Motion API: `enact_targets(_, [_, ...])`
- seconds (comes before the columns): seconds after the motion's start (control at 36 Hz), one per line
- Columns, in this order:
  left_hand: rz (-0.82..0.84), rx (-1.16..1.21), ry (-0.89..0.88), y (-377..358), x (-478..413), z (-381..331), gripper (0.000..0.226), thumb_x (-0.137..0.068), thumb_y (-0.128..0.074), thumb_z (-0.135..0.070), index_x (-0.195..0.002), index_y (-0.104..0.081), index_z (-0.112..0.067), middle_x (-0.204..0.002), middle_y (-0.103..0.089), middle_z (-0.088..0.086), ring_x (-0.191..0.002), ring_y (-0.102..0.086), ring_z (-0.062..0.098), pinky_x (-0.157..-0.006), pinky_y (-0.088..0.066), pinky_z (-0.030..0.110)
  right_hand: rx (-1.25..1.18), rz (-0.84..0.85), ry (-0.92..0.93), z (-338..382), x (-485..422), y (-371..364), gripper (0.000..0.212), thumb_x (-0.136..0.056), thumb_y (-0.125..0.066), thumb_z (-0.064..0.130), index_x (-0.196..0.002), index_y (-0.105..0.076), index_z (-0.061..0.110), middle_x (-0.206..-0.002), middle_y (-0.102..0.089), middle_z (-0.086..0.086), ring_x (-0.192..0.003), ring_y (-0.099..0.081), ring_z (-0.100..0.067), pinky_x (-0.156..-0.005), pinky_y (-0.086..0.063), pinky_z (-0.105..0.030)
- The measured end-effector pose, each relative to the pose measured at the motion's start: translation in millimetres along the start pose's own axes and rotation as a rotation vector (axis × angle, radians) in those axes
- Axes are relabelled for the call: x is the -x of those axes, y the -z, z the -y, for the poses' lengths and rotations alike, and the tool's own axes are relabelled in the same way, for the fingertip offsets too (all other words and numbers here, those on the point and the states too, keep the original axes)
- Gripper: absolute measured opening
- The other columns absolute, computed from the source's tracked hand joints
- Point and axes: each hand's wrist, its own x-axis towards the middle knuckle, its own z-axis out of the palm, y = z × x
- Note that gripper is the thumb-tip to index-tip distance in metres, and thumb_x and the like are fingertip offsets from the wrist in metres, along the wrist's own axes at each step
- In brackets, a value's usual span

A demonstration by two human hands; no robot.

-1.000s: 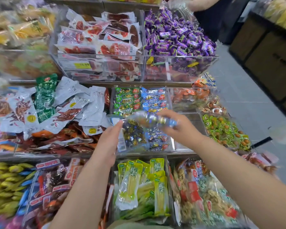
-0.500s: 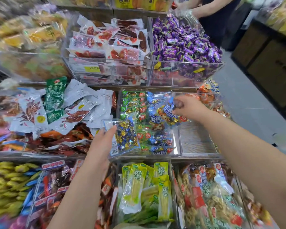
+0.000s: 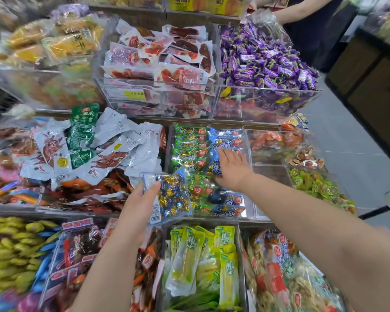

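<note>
My left hand (image 3: 137,207) holds a clear packet of gold and blue wrapped candies (image 3: 170,197) upright in front of the middle shelf, thumb across its barcode edge. My right hand (image 3: 231,167) lies palm down with fingers straight on the blue snack packets (image 3: 225,140) in a clear bin (image 3: 248,152). Green packets (image 3: 188,145) fill the left half of that bin.
Tiered clear bins hold snacks: purple candies (image 3: 263,61), red and white meat packs (image 3: 167,57), white and green pouches (image 3: 95,145), yellow-green pickle packs (image 3: 200,260). Another person's arm (image 3: 302,9) reaches in at the top right. A grey floor aisle (image 3: 351,143) runs on the right.
My right hand carried a blue packet from beside the candy packet back into the bin and now lies flat on the blue packets. My left hand stays on the candy packet.
</note>
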Motion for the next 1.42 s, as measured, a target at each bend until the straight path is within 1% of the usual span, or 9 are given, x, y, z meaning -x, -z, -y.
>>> enact_targets(0.19, [-0.012, -0.048, 0.023, 0, -3, -3, 0.061, -0.083, -0.057, -0.057, -0.136, -0.048, -0.030, -0.136, -0.057, 0.000, -0.123, -0.056, 0.025, -0.103, -0.042, 0.053, 0.224, -0.107, 0.173, -5, -4, 10, 0.077, -0.088, -0.052, 0.011, -0.151, -0.008, 0.015, -0.144, -0.036, -0.008, -0.131, -0.034, -0.029, -0.107, -0.028, -0.042])
enact_targets(0.28, [-0.013, -0.001, 0.002, 0, -5, -2, 0.022, -0.093, -0.056, -0.045, -0.112, -0.062, -0.035, -0.113, -0.071, -0.002, -0.099, -0.070, 0.017, -0.092, -0.052, 0.045, 0.275, -0.076, 0.248, -13, -8, 20, 0.079, -0.087, -0.050, 0.004, -0.152, -0.007, 0.017, -0.145, -0.036, -0.006, -0.132, -0.033, -0.027, -0.107, -0.027, -0.042])
enact_targets(0.5, [-0.067, -0.010, 0.048, -9, -7, -5, 0.072, -0.090, -0.057, -0.052, -0.150, -0.028, -0.025, -0.154, -0.035, -0.002, -0.137, -0.039, 0.025, -0.111, -0.032, 0.053, 0.237, 0.091, 0.186, -21, -9, 2, 0.107, -0.084, -0.057, 0.055, -0.148, 0.017, 0.014, -0.157, 0.005, -0.005, -0.144, 0.002, -0.028, -0.115, -0.003, -0.048])
enact_targets(0.58, [-0.059, 0.014, 0.018, -9, -8, -3, 0.041, -0.091, -0.058, -0.047, -0.128, -0.052, -0.030, -0.141, -0.043, -0.010, -0.123, -0.044, 0.014, -0.107, -0.033, 0.045, 0.297, 0.070, 0.169, -21, -12, -8, 0.097, -0.091, -0.053, 0.043, -0.146, 0.021, 0.014, -0.157, 0.017, -0.008, -0.144, 0.015, -0.029, -0.115, 0.005, -0.047])
enact_targets(0.69, [-0.047, 0.023, -0.016, -6, -8, -5, 0.034, -0.093, -0.056, -0.044, -0.125, -0.053, -0.035, -0.132, -0.045, -0.016, -0.121, -0.043, 0.012, -0.104, -0.033, 0.041, 0.374, 0.068, 0.225, -30, -15, -2, 0.080, -0.095, -0.040, 0.017, -0.146, 0.023, 0.016, -0.155, 0.027, -0.006, -0.143, 0.022, -0.027, -0.114, 0.008, -0.046])
enact_targets(0.83, [-0.042, 0.026, 0.011, -5, -8, -5, 0.059, -0.092, -0.057, -0.046, -0.144, -0.038, -0.027, -0.148, -0.042, -0.005, -0.135, -0.042, 0.024, -0.112, -0.031, 0.054, 0.393, 0.112, 0.199, -24, -17, -3, 0.084, -0.094, -0.041, 0.015, -0.144, 0.026, 0.013, -0.153, 0.031, -0.009, -0.141, 0.025, -0.031, -0.113, 0.008, -0.052])
enact_targets(0.97, [-0.063, 0.022, -0.011, -11, -8, -4, 0.065, -0.094, -0.054, -0.044, -0.151, -0.028, -0.026, -0.150, -0.036, -0.005, -0.133, -0.035, 0.016, -0.106, -0.028, 0.042, 0.427, 0.097, 0.128, -10, -20, -12, 0.105, -0.089, -0.047, 0.056, -0.136, 0.034, 0.007, -0.150, 0.034, -0.012, -0.140, 0.025, -0.035, -0.114, 0.007, -0.055])
enact_targets(1.11, [-0.078, 0.002, 0.000, -11, -7, -6, 0.063, -0.093, -0.054, -0.046, -0.149, -0.032, -0.026, -0.153, -0.034, -0.005, -0.133, -0.035, 0.016, -0.106, -0.029, 0.043, 0.437, -0.001, 0.115, -12, -25, -15, 0.088, -0.095, -0.041, 0.021, -0.132, 0.038, 0.011, -0.148, 0.037, -0.013, -0.139, 0.027, -0.035, -0.111, 0.010, -0.056])
enact_targets(1.42, [-0.056, 0.023, 0.040, -13, -10, -6, 0.081, -0.090, -0.056, -0.051, -0.154, -0.017, -0.022, -0.159, -0.021, -0.004, -0.144, -0.023, 0.020, -0.111, -0.024, 0.045, 0.481, -0.003, 0.128, -11, -33, -12, 0.089, -0.095, -0.043, 0.028, -0.133, 0.036, 0.012, -0.151, 0.034, -0.010, -0.138, 0.026, -0.040, -0.110, 0.004, -0.061])
